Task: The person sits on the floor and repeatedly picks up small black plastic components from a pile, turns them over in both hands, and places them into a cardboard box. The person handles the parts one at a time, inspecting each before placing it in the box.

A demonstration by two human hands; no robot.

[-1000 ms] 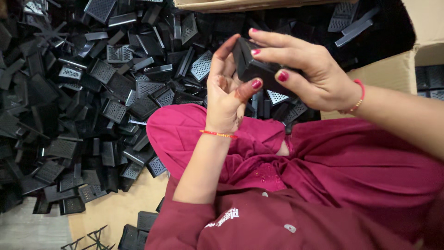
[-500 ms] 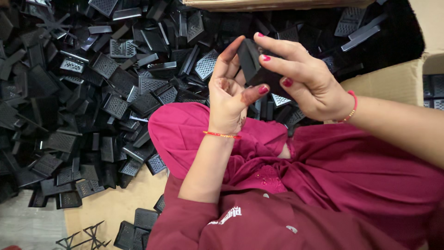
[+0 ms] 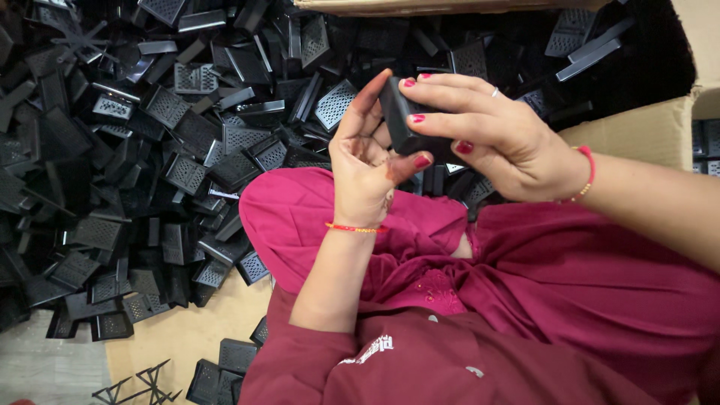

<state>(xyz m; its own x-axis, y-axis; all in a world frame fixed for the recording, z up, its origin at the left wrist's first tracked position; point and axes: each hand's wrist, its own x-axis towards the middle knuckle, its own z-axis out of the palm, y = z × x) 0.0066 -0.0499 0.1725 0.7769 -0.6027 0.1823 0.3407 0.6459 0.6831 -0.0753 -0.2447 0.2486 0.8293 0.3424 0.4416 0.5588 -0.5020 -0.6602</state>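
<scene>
Head view: both hands, left hand (image 3: 367,169) and right hand (image 3: 495,139), pinch a smooth black plastic block (image 3: 405,124) (perforated matte pieces (image 3: 187,142) heaped beyond)

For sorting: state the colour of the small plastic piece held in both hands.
Black, seen clearly in the head view: small plastic piece.

Magenta garments are worn, with sleeves ending above the elbow. Red nail polish is noted on both hands. A red thread band is seen on the left hand (image 3: 365,169) wrist, a red bangle on the right hand (image 3: 504,139) wrist, and a thin ring on one finger.
</scene>
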